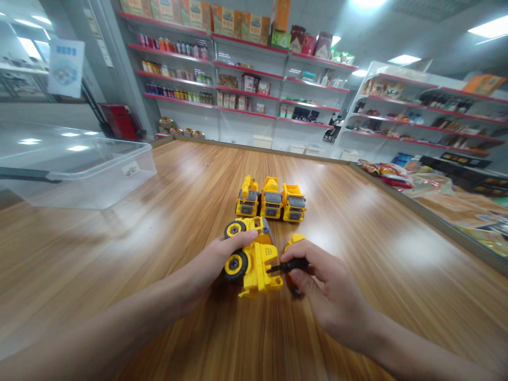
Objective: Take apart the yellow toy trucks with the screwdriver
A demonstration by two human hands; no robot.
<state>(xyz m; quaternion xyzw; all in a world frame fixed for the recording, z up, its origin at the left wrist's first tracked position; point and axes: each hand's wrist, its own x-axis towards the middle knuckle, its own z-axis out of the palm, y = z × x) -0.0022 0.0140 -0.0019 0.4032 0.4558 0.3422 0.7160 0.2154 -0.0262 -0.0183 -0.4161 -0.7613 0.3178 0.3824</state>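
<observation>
My left hand (222,259) is closed on a yellow toy truck (260,262), which lies tipped on its side with two black-and-yellow wheels facing left. My thumb rests along its upper side. In my right hand (331,280) is a screwdriver (294,264) with a black handle, held between thumb and fingers. Its shaft points left and meets the truck's body; the tip is hidden there. Behind and beneath the right fingers lies another yellow toy part (294,241), mostly covered by the hand.
Three yellow toy trucks, a crane truck (247,197), a mixer truck (271,198) and a dump truck (294,203), stand side by side just beyond. A clear plastic bin (99,182) sits on the wooden table (178,328) at left. Packaged goods (392,174) lie past the right edge.
</observation>
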